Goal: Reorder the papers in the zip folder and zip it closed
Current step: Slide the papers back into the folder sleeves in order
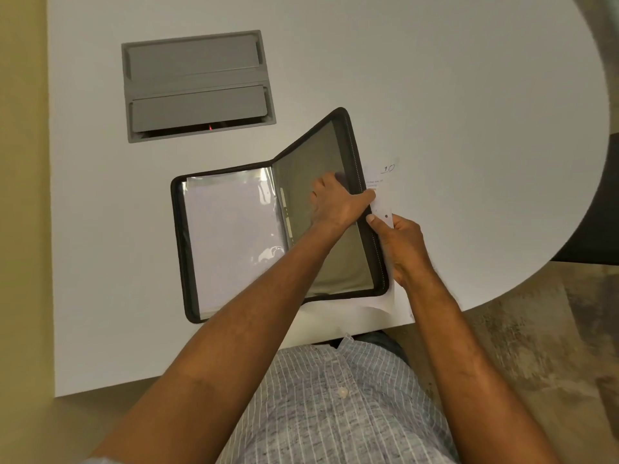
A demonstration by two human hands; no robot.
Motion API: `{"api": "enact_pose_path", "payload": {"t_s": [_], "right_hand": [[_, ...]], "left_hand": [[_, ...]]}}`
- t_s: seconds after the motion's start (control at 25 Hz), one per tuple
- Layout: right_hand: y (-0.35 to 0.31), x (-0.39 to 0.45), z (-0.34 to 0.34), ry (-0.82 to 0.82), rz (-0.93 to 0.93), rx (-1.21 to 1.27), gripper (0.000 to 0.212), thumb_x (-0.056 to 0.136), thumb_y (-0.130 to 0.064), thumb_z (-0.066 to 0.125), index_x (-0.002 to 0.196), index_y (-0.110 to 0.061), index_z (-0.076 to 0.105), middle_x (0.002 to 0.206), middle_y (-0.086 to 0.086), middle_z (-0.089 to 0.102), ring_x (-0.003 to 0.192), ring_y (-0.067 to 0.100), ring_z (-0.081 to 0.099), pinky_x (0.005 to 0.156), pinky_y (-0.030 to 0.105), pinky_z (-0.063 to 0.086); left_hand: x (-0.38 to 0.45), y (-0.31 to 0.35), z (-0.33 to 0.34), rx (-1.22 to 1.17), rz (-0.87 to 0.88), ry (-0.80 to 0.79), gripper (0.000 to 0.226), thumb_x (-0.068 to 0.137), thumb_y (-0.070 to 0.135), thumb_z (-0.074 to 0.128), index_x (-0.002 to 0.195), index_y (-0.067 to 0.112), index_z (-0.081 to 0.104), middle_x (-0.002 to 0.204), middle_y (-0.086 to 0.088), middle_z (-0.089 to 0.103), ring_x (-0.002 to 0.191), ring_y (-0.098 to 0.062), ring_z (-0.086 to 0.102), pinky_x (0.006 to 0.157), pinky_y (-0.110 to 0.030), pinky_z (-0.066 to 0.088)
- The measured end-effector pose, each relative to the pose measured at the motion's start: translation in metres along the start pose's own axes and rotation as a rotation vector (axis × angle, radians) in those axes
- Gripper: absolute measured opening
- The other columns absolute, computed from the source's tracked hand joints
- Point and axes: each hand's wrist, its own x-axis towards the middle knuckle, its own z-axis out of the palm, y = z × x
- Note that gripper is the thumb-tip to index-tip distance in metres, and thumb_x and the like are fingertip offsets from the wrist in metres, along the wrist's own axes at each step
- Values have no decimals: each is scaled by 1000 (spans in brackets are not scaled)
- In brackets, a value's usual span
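At a white table [402,78], a left hand [338,202] is gripping the unzipped folder [234,242]'s raised cover while the right hand [402,242] is pinching loose papers [385,182], reordering seemingly unfinished.

black zip folder [375,229], white table [402,78], grey-striped shirt [335,413]

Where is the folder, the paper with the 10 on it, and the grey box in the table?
folder [234,242]: head view, on the clear sleeve of its flat left half.
paper [385,177]: head view, on the white corner by the handwritten 10.
grey box [197,85]: head view, on the middle of its lid.
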Motion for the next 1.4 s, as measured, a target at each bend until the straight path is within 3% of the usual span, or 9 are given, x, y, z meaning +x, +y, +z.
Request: {"api": "enact_pose_path", "payload": {"t_s": [0.12, 0.32, 0.56, 0.72, 0.92, 1.16, 1.28, 1.4], "right_hand": [[-1, 12, -15, 59, -13, -71, 18, 100, -37, 65, 114, -27, 69, 100, -11, 74, 86, 11, 72, 63, 15, 53], [4, 45, -46, 204, -142, -531, 27, 105, -44, 54, 113, -21, 67, 107, -3, 73, 80, 13, 70, 59, 19, 50], [-9, 89, -72, 311, -180, -658, 33, 106, -44, 51, 124, -19, 64, 122, 4, 72, 83, 17, 66, 74, 39, 63], [-18, 106, -82, 344, -273, -686, 33, 106, -47, 50, 119, -21, 64, 114, 0, 74, 77, 15, 67, 71, 34, 64], [-24, 119, -83, 314, -305, -656, 41, 104, -50, 52, 130, -23, 66, 119, -2, 73, 83, 19, 72, 76, 39, 65], [-32, 124, -75, 167, -366, -608, 41, 102, -48, 56, 132, -21, 67, 119, -2, 74, 92, 20, 74, 82, 44, 64], [-42, 124, -54, 60, -443, -628, 35, 103, -39, 60, 131, -18, 67, 114, -10, 69, 89, 12, 68, 82, 30, 60], [-50, 124, -25, -22, -468, -620, 35, 103, -40, 58, 128, -17, 67, 107, -18, 60, 88, 7, 62, 80, 21, 53]], "left_hand": [[6, 3, 7, 44, 44, 42, 78, 81, 51, 75, 142, 20, 37, 142, -4, 40, 129, -23, 42, 98, -45, 51], [22, 4, 30, 182, 62, 99, 81, 79, 45, 76, 143, 19, 34, 141, -3, 40, 126, -23, 42, 84, -37, 48], [56, 10, 76, 494, 73, 128, 88, 70, 32, 72, 146, 16, 30, 142, -5, 34, 121, -25, 40, 77, -41, 47], [81, 12, 114, 650, -6, 51, 95, 74, 29, 73, 152, 16, 20, 158, -7, 20, 134, -28, 31, 94, -54, 45], [103, 7, 139, 723, -52, -16, 96, 87, 31, 65, 160, 12, 5, 167, -9, 6, 149, -31, 16, 111, -61, 30], [114, -21, 122, 608, 110, -37, 76, 89, 40, 58, 155, 15, 28, 162, -8, 23, 142, -30, 28, 109, -53, 29], [124, -49, 83, 614, 232, -3, 69, 92, 44, 55, 153, 19, 33, 162, -8, 25, 146, -30, 26, 114, -54, 27], [148, -79, 39, 671, 220, 98, 69, 92, 47, 54, 151, 20, 32, 162, -9, 26, 147, -31, 27, 115, -57, 29]]}}
